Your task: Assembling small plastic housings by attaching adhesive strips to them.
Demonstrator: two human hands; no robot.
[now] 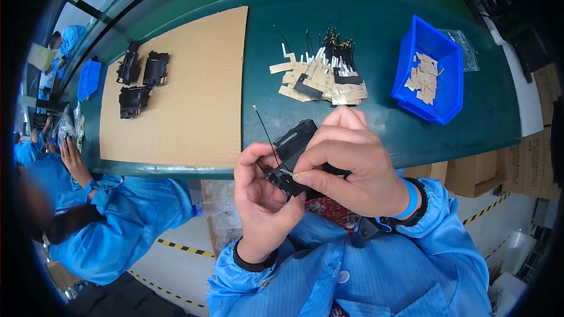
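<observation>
My left hand (258, 199) is wrapped round a black plastic housing (295, 140), held tilted in front of my chest at the table's near edge. A thin black antenna cable (265, 129) with a small gold-coloured tip rises from the housing beside my left forefinger. My right hand (355, 164) reaches over the housing, thumb and forefinger pinched on a pale section that seems to belong to this cable. My right fingers hide part of the housing. Beyond my hands lies a pile of flat antennas (320, 76) with tan backing, black cables and white sleeves.
Three black housings (155, 68) sit on a cardboard sheet (194, 94) at left. A blue bin (443, 85) at right holds tan paper pieces (424, 79), with a clear bag (461, 47) behind it. A co-worker in a blue smock (129, 217) works close on my left.
</observation>
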